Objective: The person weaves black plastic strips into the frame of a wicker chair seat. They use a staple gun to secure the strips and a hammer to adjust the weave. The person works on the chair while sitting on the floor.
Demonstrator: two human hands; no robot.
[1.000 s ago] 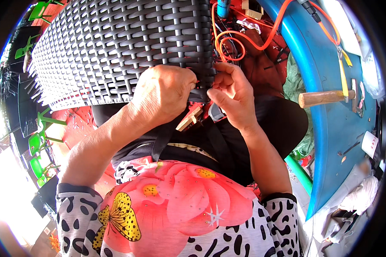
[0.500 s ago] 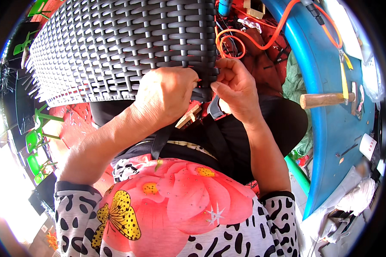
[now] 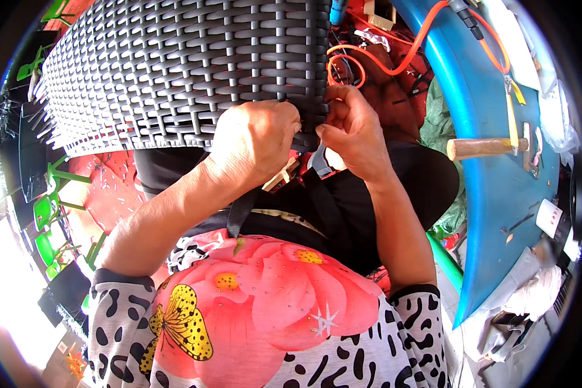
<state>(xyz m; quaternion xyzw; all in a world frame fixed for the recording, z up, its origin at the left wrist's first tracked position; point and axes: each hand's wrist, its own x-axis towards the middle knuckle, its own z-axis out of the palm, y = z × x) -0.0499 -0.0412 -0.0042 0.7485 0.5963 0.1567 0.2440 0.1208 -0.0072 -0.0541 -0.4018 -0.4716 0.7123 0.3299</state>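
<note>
A large dark grey woven rattan panel [image 3: 174, 71] fills the upper left and middle, its near right corner between my two hands. Loose strand ends stick out along its far left side. My left hand [image 3: 255, 137] is closed in a fist against the weave just left of that corner; its fingertips and whatever they pinch are hidden. My right hand [image 3: 357, 136] curls at the panel's right edge, thumb and bent fingers closed on the edge near the corner. The corner lies above my lap, over black trousers [image 3: 414, 187].
To the right stands a blue curved-edged table [image 3: 491, 213] with a wooden-handled hammer [image 3: 478, 149] on it. An orange hose [image 3: 407, 61] loops beyond my right hand. Green stools [image 3: 45, 213] line the far left. A wooden block [image 3: 380, 13] lies at the top.
Both hands stay at the panel's corner with almost the same grip. The table and hammer appear slightly further left in view, and the panel's corner has shifted slightly.
</note>
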